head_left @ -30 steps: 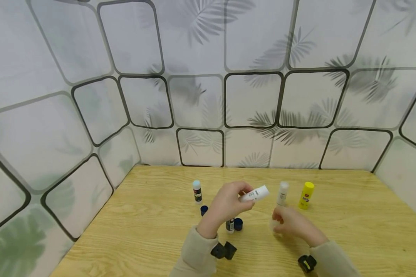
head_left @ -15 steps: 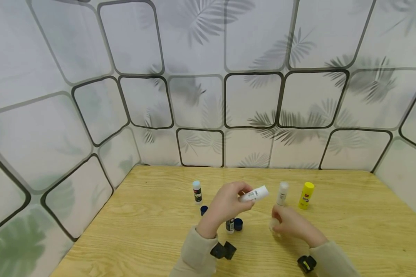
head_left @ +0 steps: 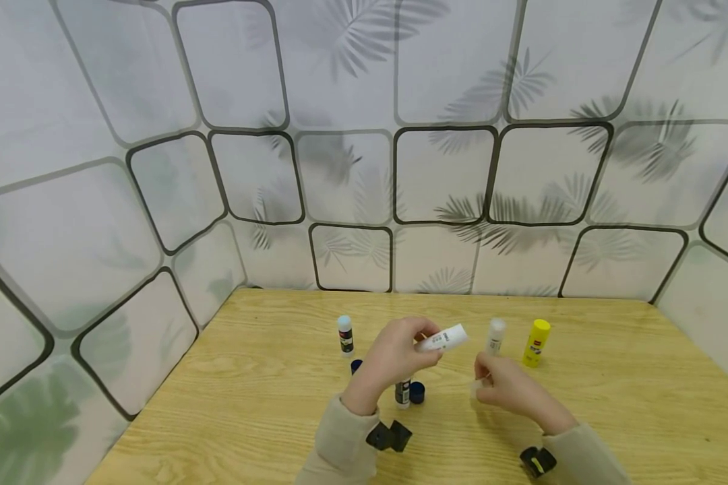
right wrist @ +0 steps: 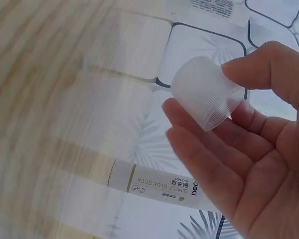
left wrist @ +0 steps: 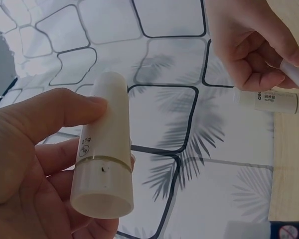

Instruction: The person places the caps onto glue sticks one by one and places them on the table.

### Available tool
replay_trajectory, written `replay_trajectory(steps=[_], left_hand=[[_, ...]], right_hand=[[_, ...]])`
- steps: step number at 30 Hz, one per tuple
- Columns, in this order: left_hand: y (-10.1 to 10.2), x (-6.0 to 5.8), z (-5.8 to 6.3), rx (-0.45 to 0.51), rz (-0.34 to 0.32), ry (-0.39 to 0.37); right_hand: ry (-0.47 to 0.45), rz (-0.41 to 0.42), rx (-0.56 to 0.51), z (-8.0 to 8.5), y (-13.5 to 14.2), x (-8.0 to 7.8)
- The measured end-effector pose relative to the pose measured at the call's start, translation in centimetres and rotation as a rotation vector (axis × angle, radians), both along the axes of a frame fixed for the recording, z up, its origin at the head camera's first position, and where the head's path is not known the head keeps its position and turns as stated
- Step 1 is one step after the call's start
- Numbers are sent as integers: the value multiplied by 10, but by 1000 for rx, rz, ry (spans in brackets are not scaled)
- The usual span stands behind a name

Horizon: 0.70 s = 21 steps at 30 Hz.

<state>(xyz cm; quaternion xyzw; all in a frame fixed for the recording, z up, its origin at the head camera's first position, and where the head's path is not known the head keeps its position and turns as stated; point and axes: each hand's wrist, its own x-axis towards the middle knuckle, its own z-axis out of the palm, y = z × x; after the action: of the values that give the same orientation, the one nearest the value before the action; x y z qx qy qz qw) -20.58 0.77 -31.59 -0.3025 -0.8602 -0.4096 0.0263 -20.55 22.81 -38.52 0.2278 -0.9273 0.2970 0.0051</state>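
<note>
My left hand (head_left: 391,353) holds a white glue stick (head_left: 445,338) tilted above the table, its thumb on one side and fingers behind. In the left wrist view, the tube's ringed, hollow-looking end (left wrist: 102,191) faces the camera. Between thumb and fingers, my right hand (head_left: 516,387) pinches a translucent ribbed cap (right wrist: 202,89), whose open end faces the palm in the right wrist view. Just behind that hand a second white glue stick (head_left: 495,335) stands upright, its lower part hidden by the hand in the head view.
A yellow glue stick (head_left: 536,343) stands at the right. Farther left is a dark-labelled glue stick (head_left: 346,338) with a pale blue top. Beside my left wrist are another dark-labelled stick (head_left: 403,393) and a dark blue cap (head_left: 416,393); a second blue cap (head_left: 356,366) is partly hidden.
My right hand has moved slightly up and left, and the cap has shifted in its fingers. My left hand, still holding the glue stick, has barely moved.
</note>
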Motion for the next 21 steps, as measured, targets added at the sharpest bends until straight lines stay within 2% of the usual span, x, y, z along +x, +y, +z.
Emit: replay_trajectory(steps=[14, 21], left_hand=[[0, 0, 0, -10, 2, 0], [0, 0, 1, -13, 0, -8]], right_hand=[[6, -7, -8, 5, 1, 1], [4, 21, -6, 8, 1, 2]])
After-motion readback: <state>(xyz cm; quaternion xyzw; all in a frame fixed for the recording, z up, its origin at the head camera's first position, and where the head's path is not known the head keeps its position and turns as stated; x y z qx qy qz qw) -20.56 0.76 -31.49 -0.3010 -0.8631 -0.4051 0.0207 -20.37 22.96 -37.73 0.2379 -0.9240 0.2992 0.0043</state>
